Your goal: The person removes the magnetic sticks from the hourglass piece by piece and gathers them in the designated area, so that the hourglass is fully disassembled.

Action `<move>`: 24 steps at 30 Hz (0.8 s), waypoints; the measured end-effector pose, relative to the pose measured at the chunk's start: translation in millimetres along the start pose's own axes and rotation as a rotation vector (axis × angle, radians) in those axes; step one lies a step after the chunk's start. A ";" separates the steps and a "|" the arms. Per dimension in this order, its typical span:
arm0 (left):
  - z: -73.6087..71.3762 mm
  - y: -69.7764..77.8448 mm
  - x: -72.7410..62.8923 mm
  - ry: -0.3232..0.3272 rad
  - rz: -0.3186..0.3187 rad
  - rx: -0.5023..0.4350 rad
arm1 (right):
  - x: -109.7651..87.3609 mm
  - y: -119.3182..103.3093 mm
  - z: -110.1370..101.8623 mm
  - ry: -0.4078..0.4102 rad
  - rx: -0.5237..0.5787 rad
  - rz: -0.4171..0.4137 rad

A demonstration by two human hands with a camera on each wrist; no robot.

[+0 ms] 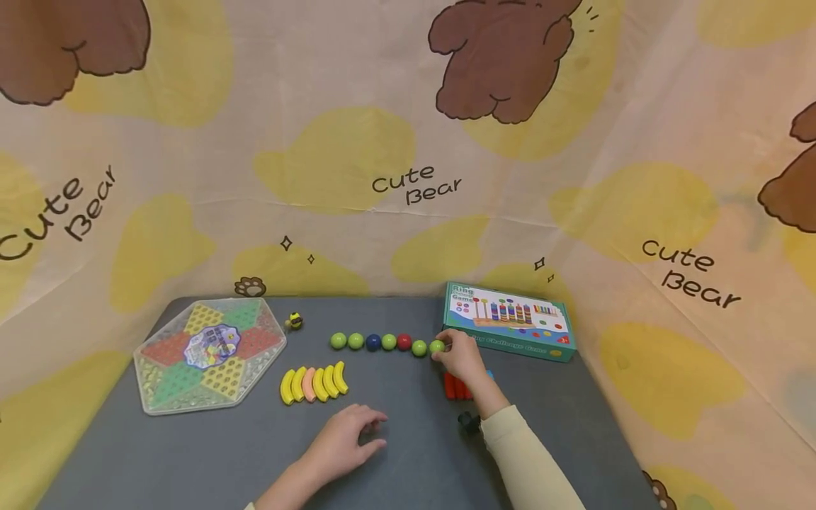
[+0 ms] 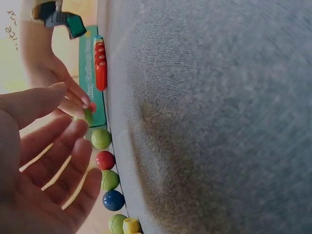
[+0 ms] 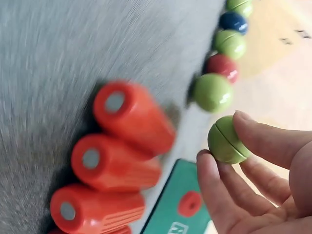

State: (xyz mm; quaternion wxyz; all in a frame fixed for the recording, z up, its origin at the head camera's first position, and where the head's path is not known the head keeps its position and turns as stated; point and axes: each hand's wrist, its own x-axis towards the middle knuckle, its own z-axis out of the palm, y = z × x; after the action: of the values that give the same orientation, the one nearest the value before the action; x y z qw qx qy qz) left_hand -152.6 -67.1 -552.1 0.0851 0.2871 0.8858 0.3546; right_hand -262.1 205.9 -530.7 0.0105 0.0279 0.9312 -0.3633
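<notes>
My right hand (image 1: 464, 358) pinches a green ball (image 3: 225, 140) between thumb and fingertips, at the right end of a row of balls. A seam line runs around this ball in the right wrist view. Beside it in the row are another green ball (image 1: 418, 348), a red ball (image 1: 404, 342), a dark blue ball (image 1: 372, 343) and more green ones. My left hand (image 1: 347, 438) hovers over the near middle of the table, fingers loosely bent and holding nothing. Nearest to it is a line of small yellow bananas (image 1: 297, 384) with one pink banana (image 1: 309, 384) among them.
Red cylindrical pieces (image 3: 114, 163) with grey ends lie under my right forearm, near a small black object (image 1: 469, 423). The green Ring Challenge Game box (image 1: 523, 346) stands at the back right. A hexagonal board game (image 1: 251, 382) lies at left, with a small bee figure (image 1: 295, 321) beside it.
</notes>
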 end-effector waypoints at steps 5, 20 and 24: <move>1.1 2.6 -3.4 -0.001 0.011 -0.045 | 16.0 8.5 6.0 -0.032 -0.016 0.022; -11.2 0.9 -6.7 0.075 0.029 -0.005 | 17.8 9.3 1.2 -0.076 -0.047 0.016; -27.7 -2.2 -8.9 0.112 -0.018 0.049 | 7.2 7.0 -18.6 -0.069 -0.038 -0.018</move>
State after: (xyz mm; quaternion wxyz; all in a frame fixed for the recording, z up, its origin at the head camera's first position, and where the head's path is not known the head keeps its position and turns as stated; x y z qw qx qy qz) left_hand -156.2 -89.5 -533.7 0.0318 0.2609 0.9001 0.3474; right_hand -268.9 224.0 -522.1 0.0396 0.0068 0.9372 -0.3464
